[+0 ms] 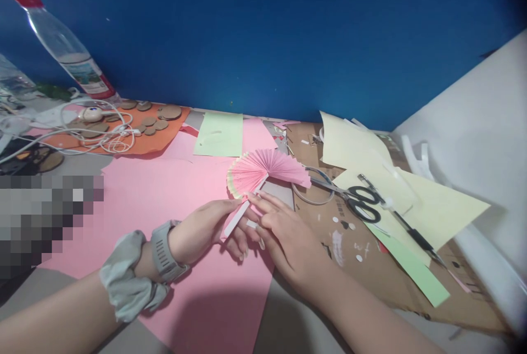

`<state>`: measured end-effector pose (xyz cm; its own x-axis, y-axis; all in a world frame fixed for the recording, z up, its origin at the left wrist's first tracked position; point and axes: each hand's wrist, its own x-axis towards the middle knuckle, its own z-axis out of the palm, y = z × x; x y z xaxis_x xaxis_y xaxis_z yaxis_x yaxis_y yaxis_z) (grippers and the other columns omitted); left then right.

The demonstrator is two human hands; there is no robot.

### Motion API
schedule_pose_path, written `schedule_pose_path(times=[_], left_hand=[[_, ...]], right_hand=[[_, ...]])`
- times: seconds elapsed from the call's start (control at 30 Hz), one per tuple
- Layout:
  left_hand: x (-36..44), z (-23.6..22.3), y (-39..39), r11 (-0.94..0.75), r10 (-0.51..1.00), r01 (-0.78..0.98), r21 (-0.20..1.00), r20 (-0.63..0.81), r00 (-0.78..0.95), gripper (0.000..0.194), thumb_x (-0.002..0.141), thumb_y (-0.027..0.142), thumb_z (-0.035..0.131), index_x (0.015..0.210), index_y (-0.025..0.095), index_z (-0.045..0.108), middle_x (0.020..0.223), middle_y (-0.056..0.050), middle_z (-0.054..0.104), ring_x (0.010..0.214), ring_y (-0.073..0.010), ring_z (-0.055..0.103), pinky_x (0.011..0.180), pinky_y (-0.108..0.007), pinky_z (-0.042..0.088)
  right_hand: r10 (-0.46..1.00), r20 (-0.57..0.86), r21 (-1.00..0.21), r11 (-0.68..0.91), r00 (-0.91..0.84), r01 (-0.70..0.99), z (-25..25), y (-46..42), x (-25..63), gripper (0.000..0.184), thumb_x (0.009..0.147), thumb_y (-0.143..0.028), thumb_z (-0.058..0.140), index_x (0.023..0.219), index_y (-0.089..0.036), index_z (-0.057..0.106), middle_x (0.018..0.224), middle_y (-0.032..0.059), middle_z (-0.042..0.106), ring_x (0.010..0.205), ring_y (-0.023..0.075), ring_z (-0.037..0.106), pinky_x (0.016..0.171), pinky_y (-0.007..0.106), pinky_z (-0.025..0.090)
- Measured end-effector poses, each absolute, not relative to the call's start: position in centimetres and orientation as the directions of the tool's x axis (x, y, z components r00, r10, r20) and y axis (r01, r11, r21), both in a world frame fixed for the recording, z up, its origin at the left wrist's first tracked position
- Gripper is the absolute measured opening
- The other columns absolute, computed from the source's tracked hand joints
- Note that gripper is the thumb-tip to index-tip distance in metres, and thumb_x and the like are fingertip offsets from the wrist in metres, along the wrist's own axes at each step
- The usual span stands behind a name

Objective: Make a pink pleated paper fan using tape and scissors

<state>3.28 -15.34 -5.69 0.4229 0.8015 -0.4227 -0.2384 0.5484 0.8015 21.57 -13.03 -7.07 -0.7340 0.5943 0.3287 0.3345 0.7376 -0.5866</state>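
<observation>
Pink pleated paper fan [267, 170] with a pale yellow edge sits just beyond both hands, spread open at mid-bench, its white flat stick handle [237, 217] running down toward the near left. The left hand [206, 230], with a grey watch and a grey scrunchie at the wrist, pinches the handle between thumb and fingers; the right hand [284, 236] lies beside it, fingers extended and pressing on the base of the fan, gripping nothing that I can make out. To do this well, I judge the pleats should be kept gathered tight at the base while the stick is held straight — a firm, even press, not a twist.

Underneath lies a large pink paper sheet [164, 200] on the grey bench [69, 170]. To the right are black-handled scissors [362, 203] on brown cardboard [370, 266], with pale yellow sheets [436, 206] and a green strip [411, 266]. Far left: an orange sheet [152, 140] with cardboard discs, white cables [102, 129] and a clear plastic bottle with a red cap [66, 46] — all against a deep blue wall [288, 30].
</observation>
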Motion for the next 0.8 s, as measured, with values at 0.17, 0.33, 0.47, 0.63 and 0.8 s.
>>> schedule_pose_path(times=[0.17,0.33,0.47,0.63,0.8], left_hand=[[3.25,-5.86,-15.27,0.537,0.805,-0.240,0.809,-0.407,0.431,0.041,0.089,0.042,0.034,0.087,0.009,0.059,0.071,-0.012,0.068,0.049,-0.0145,0.062,0.043,-0.020,0.046],[3.40,-6.15,-15.46,0.508,0.818,-0.200,0.838,-0.396,0.417,0.043,0.091,0.042,0.029,0.087,0.010,0.057,0.071,-0.011,0.067,0.049,-0.0143,0.062,0.045,-0.021,0.047],[3.48,-6.08,-15.66,0.476,0.834,-0.134,0.869,-0.398,0.383,0.041,0.091,0.042,0.031,0.077,0.011,0.055,0.069,-0.011,0.067,0.051,-0.0144,0.062,0.049,-0.024,0.049],[3.71,-5.88,-15.87,0.430,0.852,-0.070,0.900,-0.379,0.361,0.033,0.091,0.040,0.033,0.082,0.013,0.051,0.065,-0.007,0.066,0.051,-0.0145,0.062,0.050,-0.025,0.049],[3.94,-5.80,-15.92,0.402,0.864,-0.035,0.915,-0.367,0.346,0.033,0.092,0.035,0.032,0.081,0.012,0.052,0.064,-0.006,0.065,0.049,-0.0135,0.060,0.050,-0.025,0.048]], right_hand=[[0.624,0.307,-0.619,0.705,-0.719,0.347,-7.38,-13.07,21.72,0.019,0.091,-0.017,0.037,0.105,-0.018,0.050,0.136,0.0063,0.045,0.129,0.0175,0.033,0.106,0.041,0.032],[0.654,0.303,-0.655,0.671,-0.693,0.347,-7.45,-13.12,21.76,0.015,0.092,-0.018,0.035,0.097,-0.019,0.049,0.134,0.0064,0.048,0.126,0.0165,0.038,0.104,0.039,0.035],[0.660,0.302,-0.662,0.665,-0.688,0.347,-7.24,-13.16,21.69,0.014,0.092,-0.019,0.036,0.096,-0.020,0.049,0.134,0.0076,0.048,0.126,0.0182,0.039,0.102,0.041,0.037],[0.663,0.315,-0.667,0.664,-0.679,0.339,-6.91,-13.26,21.73,0.014,0.091,-0.017,0.036,0.090,-0.020,0.049,0.131,0.0080,0.050,0.122,0.0197,0.043,0.098,0.043,0.040],[0.648,0.401,-0.637,0.705,-0.648,0.311,-6.59,-13.32,21.87,0.014,0.089,-0.014,0.036,0.090,-0.021,0.048,0.118,0.0082,0.058,0.113,0.0186,0.049,0.092,0.040,0.042]])
